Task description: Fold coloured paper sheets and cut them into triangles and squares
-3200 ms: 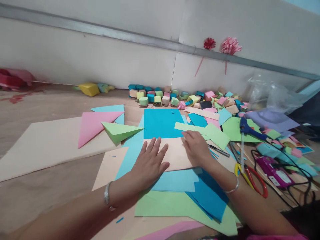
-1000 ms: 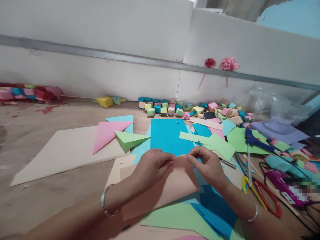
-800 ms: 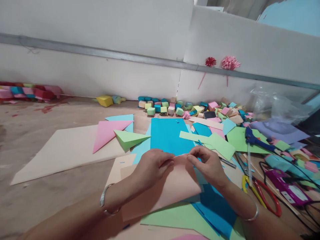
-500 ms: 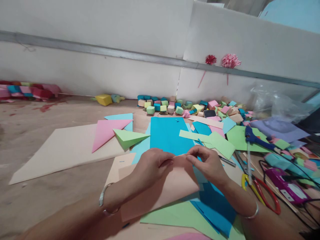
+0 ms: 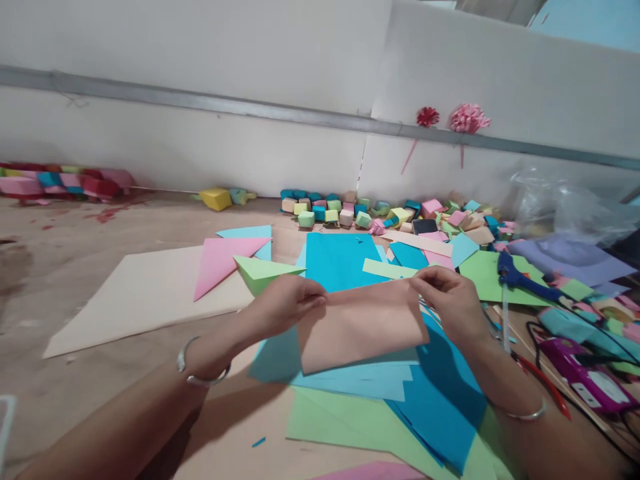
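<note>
A peach sheet of paper (image 5: 360,327) hangs lifted above the pile of coloured sheets. My left hand (image 5: 285,307) pinches its upper left corner. My right hand (image 5: 450,300) pinches its upper right corner. Both hands are closed on the sheet's top edge, and it droops between them. Under it lie a light blue sheet (image 5: 345,377), a darker blue sheet (image 5: 440,400) and a green sheet (image 5: 350,427). Each wrist wears a silver bangle.
A large cream sheet (image 5: 140,293), a pink triangle (image 5: 217,260) and a folded green piece (image 5: 260,272) lie to the left. Several small paper cubes (image 5: 350,212) line the wall. A blue glue gun (image 5: 520,280), red-handled scissors (image 5: 543,387) and a magenta device with cables (image 5: 585,380) sit to the right.
Both hands have spread apart along the peach sheet's top edge and raised it off the pile. Earlier they pressed it flat, then pinched it close together near the middle.
</note>
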